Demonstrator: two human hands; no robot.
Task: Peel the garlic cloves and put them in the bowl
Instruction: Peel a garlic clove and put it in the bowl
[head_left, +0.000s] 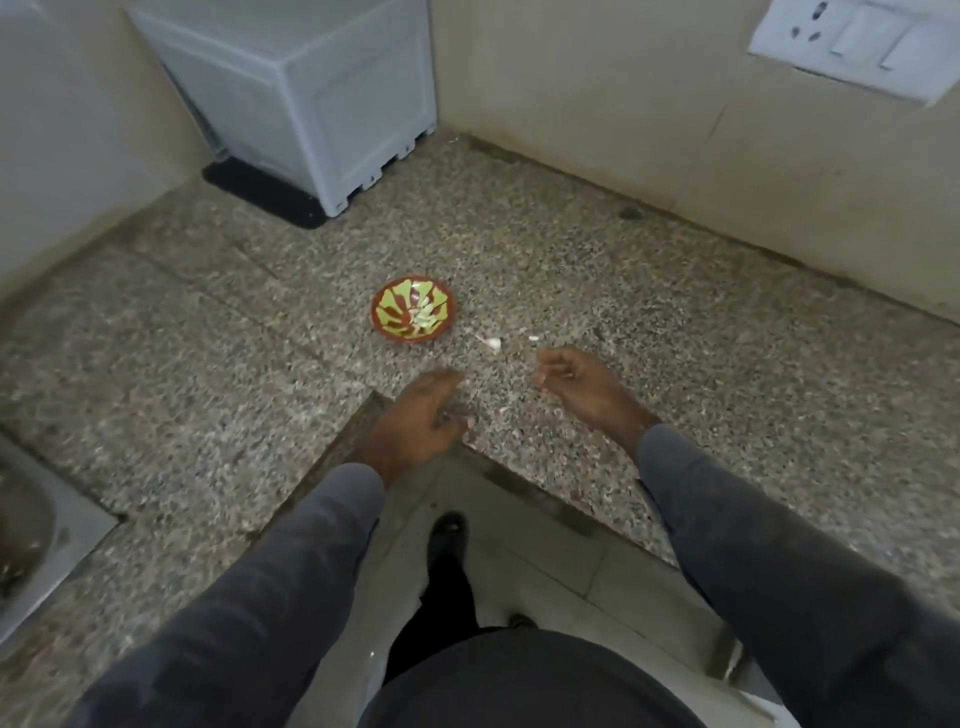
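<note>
Both hands (421, 415) empty, garlic clove (493, 343) just beyond right fingers (545, 364)

Speckled granite counter (649, 291), beige walls (597, 78) (switch plate (857, 44)), white appliance (311, 88)

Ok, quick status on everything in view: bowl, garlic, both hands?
bowl: upright on the counter, pale pieces inside
garlic clove: loose on the counter, right of the bowl
garlic bit: loose on the counter
left hand: open, blurred, holds nothing
right hand: fingers loosely curled, contents unclear

One head-worn wide view looks steeply down, close over the countertop (571, 270) corner
</note>
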